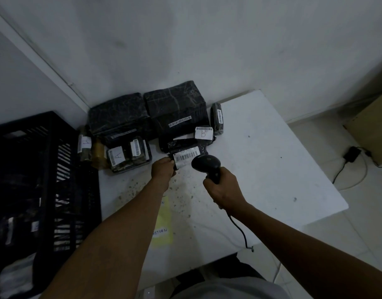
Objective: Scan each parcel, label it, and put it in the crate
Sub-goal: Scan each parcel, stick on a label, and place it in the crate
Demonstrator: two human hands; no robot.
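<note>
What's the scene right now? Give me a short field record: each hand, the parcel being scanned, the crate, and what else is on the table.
left hand: left hand pinches the parcel in hand by its near-left edge
right hand: right hand grips the barcode scanner, head aimed at the parcel's barcode label
parcel label side: faces up
crate: black crate left of the table
waiting: black wrapped parcels at the back, one tagged B, one tagged A
near edge: yellow note reading RETURN

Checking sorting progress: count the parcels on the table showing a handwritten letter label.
3. One marked B sits behind the parcel being scanned; one marked A lies left of it; a third, letter unclear, stands nearest the crate. Others may be hidden.
</note>
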